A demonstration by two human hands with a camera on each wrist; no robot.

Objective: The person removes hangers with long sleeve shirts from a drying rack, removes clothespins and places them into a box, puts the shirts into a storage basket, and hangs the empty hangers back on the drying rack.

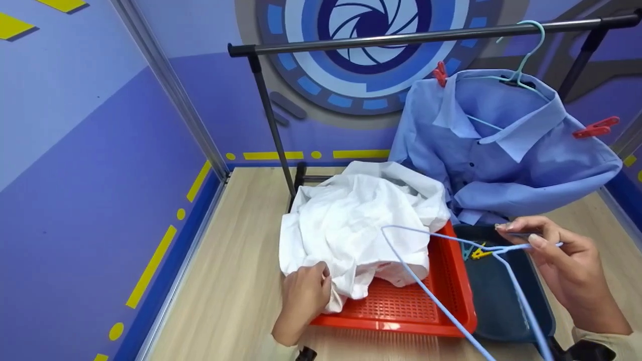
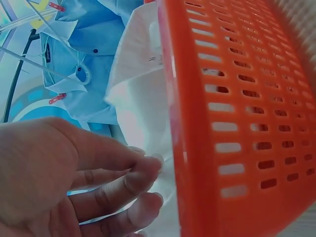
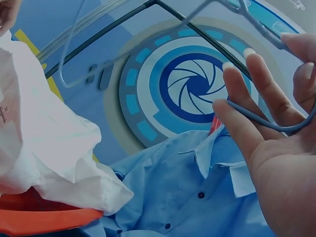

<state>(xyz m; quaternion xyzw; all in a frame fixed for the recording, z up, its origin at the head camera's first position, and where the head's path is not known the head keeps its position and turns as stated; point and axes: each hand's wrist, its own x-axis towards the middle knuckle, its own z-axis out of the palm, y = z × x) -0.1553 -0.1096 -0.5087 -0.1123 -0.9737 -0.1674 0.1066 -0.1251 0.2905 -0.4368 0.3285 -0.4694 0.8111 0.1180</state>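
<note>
A crumpled white shirt (image 1: pixel 351 215) lies heaped in and over the red perforated basket (image 1: pixel 401 328). My left hand (image 1: pixel 307 291) pinches the shirt at its near left edge. In the left wrist view the thumb and curled fingers of this hand (image 2: pixel 113 173) meet at the white cloth beside the basket wall (image 2: pixel 197 148). Off to the right, my right hand (image 1: pixel 572 260) holds a light blue hanger (image 1: pixel 521 296) by its hook, its body slanting toward me and partly over the shirt. The hook (image 3: pixel 266 121) crosses the palm in the right wrist view.
A blue shirt (image 1: pixel 531 185) hangs on a mint hanger (image 1: pixel 524 62) from the dark rail (image 1: pixel 401 39), with red clothespins (image 1: pixel 597 128) at its shoulders. Right of the basket stands a dark tray (image 1: pixel 501 296) with yellow and teal clothespins (image 1: pixel 480 252). Patterned wall panels stand behind and left.
</note>
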